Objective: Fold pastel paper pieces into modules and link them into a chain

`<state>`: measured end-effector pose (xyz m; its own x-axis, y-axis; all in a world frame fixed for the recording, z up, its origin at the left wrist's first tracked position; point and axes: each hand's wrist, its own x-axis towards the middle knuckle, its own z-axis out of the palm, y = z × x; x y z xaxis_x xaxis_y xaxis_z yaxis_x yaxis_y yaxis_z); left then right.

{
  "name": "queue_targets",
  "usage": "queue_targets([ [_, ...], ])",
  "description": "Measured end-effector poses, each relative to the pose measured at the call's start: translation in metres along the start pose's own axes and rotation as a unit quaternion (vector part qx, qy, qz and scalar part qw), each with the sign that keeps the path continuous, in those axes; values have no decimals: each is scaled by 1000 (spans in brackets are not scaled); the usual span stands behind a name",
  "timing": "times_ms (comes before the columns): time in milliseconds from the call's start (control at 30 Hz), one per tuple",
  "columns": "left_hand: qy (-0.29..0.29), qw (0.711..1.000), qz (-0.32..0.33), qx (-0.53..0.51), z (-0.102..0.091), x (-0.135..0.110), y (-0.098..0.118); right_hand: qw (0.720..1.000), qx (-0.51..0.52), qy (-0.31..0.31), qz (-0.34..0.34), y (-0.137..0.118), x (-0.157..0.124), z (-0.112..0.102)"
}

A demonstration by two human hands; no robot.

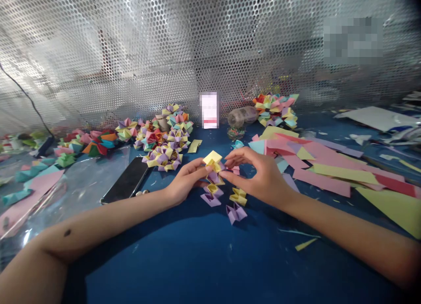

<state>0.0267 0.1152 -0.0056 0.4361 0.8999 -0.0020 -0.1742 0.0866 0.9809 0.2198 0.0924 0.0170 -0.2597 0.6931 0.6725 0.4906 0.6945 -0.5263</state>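
Between my hands is a chain of folded paper units (213, 178), yellow and purple in turn, with a yellow unit at the top. My left hand (187, 179) pinches its upper left side between thumb and fingers. From the right, my right hand (259, 174) closes thumb and forefinger on the edge of the same upper units. The chain's lower end reaches a purple unit (211, 199). Just right of it, a loose yellow folded unit (238, 196) and a purple folded unit (236, 213) lie on the blue table (197, 260).
A black phone (126, 181) lies left of my left hand. Clusters of joined paper units (164, 150) stand behind it. At the right are coloured paper strips (329, 164). Further back lie a clear plastic bottle (242, 116) and a perforated metal panel (164, 45).
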Motion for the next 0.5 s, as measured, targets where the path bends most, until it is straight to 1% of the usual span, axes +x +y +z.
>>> queue_targets([
  [100,5,1000,-9,-15,-1,0,-1,997,-40,7,-68,-1,-3,5],
  [233,0,1000,-21,-19,0,1,-2,984,-77,20,-160,3,-7,8],
  [333,-2,1000,-15,-3,1,2,-2,977,-94,14,-190,8,-12,10],
  [400,-10,1000,-16,19,2,2,-1,974,-102,5,-201,10,-14,10],
  [500,-12,999,-21,47,3,1,-1,970,-111,10,-214,11,-16,12],
])
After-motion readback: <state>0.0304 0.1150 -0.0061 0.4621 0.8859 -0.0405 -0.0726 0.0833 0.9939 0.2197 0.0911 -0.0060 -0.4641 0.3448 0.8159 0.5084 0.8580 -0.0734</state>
